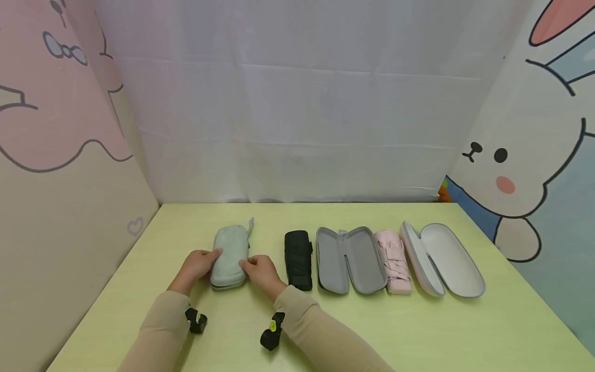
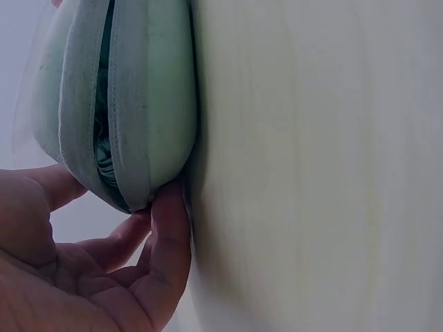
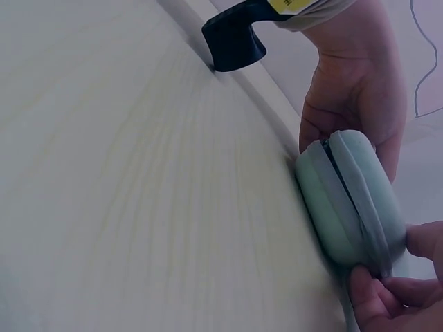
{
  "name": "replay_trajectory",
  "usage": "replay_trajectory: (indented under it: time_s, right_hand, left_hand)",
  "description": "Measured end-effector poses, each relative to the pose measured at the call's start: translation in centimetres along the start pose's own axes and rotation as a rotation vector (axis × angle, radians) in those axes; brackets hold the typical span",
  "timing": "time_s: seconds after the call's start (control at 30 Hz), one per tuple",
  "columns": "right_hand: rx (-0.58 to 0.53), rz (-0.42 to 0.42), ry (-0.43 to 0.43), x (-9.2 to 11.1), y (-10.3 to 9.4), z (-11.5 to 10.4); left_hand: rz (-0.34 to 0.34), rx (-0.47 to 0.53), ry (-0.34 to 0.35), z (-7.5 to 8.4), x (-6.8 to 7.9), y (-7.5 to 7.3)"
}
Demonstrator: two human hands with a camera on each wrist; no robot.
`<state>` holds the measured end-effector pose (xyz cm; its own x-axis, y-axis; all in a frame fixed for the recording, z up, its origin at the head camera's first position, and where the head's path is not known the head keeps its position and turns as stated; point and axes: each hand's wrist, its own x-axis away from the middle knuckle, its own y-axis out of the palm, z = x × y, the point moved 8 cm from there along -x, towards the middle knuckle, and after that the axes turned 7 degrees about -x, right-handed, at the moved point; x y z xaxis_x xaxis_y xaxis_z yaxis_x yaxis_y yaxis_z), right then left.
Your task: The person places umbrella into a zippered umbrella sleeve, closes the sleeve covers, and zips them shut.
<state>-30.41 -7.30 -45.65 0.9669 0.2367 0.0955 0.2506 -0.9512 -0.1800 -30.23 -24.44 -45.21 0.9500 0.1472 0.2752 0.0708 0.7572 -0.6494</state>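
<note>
A pale green zip case point(image 1: 231, 253) lies on the left part of the table, a small strap point(image 1: 251, 226) sticking out at its far right corner. My left hand point(image 1: 197, 266) grips its left side, thumb on top and fingers against the lower side. On the right edge, close to the near end, my right hand point(image 1: 262, 274) pinches the case between thumb and fingers. The left wrist view shows the zip edges parted a little, with dark green folded fabric point(image 2: 104, 155) inside. In the right wrist view both hands hold opposite sides of the case.
To the right lie a black folded umbrella point(image 1: 298, 261), an opened grey case point(image 1: 332, 263), a pink folded umbrella point(image 1: 394, 263) and an opened case with a white inside point(image 1: 453, 261). A white curtain point(image 1: 297, 103) hangs behind the table.
</note>
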Motion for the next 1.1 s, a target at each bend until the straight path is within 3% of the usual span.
replay_trajectory:
  time_s: [0.17, 0.57, 0.8, 0.93, 1.1]
  right_hand:
    - [0.007, -0.023, -0.018, 0.3, -0.2, -0.2]
    - [0.036, -0.012, -0.106, 1.1, -2.5, -1.8]
    - [0.012, -0.009, -0.144, 1.8, -3.8, -2.8]
    - [0.012, -0.011, -0.167, 2.1, -4.4, -3.1]
    - [-0.115, 0.008, -0.137, 1.7, -4.9, -2.3]
  left_hand:
    - [-0.016, 0.043, -0.027, -0.2, 0.0, 0.4]
    - [-0.049, 0.308, -0.124, 0.6, -0.2, 1.7]
    - [-0.051, 0.425, -0.122, 2.4, -0.1, 2.4]
    - [-0.038, 0.437, -0.112, 2.8, -0.1, 2.7]
    - [-0.024, 0.479, -0.112, 2.7, 0.1, 3.0]
